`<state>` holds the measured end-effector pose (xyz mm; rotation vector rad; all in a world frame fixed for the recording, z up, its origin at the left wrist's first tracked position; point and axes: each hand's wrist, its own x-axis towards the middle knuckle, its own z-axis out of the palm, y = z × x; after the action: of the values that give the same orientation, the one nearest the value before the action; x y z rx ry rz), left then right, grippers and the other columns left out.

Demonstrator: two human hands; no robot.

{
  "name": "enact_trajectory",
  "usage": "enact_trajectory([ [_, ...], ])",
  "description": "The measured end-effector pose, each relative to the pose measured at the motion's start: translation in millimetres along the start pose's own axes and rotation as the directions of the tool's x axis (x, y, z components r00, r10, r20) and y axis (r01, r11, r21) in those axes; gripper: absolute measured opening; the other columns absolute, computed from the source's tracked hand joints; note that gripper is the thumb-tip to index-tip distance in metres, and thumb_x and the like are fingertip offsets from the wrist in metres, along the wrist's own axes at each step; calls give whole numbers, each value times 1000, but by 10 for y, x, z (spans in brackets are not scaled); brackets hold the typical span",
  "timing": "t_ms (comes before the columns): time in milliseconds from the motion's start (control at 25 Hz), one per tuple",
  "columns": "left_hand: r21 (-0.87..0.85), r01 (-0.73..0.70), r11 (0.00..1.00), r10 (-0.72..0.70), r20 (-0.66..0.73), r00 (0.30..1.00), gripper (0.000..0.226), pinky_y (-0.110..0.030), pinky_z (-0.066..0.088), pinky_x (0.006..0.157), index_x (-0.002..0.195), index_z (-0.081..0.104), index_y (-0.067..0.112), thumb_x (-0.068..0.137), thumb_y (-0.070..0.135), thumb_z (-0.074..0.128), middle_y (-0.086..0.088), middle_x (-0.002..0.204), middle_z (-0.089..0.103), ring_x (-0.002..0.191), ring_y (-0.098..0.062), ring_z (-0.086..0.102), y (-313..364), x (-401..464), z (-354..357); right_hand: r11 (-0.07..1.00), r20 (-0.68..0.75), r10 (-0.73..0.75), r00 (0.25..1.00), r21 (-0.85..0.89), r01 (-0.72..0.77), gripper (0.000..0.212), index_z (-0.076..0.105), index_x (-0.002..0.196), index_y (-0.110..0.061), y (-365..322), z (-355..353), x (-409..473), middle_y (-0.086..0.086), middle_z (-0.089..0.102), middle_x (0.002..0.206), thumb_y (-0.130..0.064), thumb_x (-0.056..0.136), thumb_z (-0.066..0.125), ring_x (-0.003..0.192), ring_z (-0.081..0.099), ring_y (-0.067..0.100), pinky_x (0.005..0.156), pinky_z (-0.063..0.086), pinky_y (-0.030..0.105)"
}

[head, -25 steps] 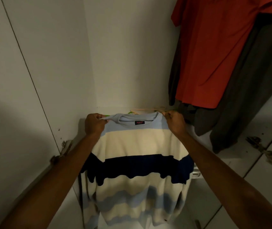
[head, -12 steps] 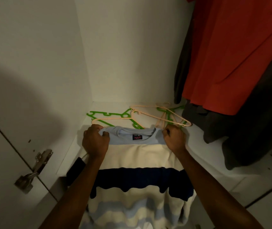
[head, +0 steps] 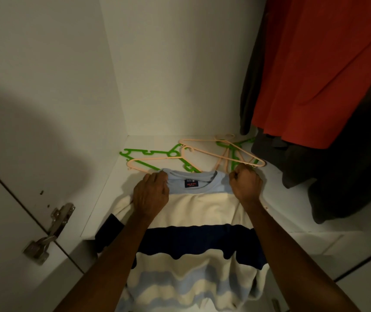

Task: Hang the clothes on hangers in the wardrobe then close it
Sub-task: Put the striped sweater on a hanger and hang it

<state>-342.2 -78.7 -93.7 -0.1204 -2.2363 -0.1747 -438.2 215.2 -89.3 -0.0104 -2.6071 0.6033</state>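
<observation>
Fingers of right hand [head: 245, 185] curled gripping striped sweater [head: 193, 224] shoulder, left hand [head: 150, 194] flat, hangers [head: 202, 154] just beyond collar.

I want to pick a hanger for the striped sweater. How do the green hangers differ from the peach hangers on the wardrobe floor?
Colour: the green hangers are bright green, the peach hangers pale. Build: the green hangers look flat, with notched arms; the peach hangers are thin rods. Layer: where they cross, the peach hangers lie over the green ones. Both kinds lie loose on the wardrobe floor, tangled, just beyond the sweater collar.
</observation>
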Motion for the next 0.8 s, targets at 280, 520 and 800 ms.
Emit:
enact_trajectory([
  [280, -111, -43, 993, 72, 274, 959, 20, -29, 58, 61, 108, 77, 19, 95, 31, 66, -1, 87, 78, 69, -14, 72, -57, 19, 184, 996, -8, -4, 1000, -92, 4, 5, 64, 87, -6, -21, 12, 12, 13, 66, 85, -7, 84, 69, 72, 64, 29, 59, 50, 34],
  [520, -83, 14, 996, 6, 243, 970, 33, -23, 41, 50, 68, 65, 16, 92, 37, 72, -2, 61, 67, 51, -17, 62, -21, 72, 152, 925, 3, -266, 964, -282, 256, 20, 66, 83, -5, -155, 78, -62, 15, 66, 76, -8, 69, 81, 63, 64, 29, 56, 51, 34],
  [800, 51, 36, 998, -45, 187, 981, 45, -28, 45, 48, 72, 77, 16, 98, 45, 54, -10, 70, 67, 53, -22, 62, 24, 93, 116, 992, 189, -69, 980, 117, 48, 16, 71, 76, -20, -405, 112, 324, 5, 74, 80, -30, 88, 73, 80, 69, 27, 71, 55, 36],
])
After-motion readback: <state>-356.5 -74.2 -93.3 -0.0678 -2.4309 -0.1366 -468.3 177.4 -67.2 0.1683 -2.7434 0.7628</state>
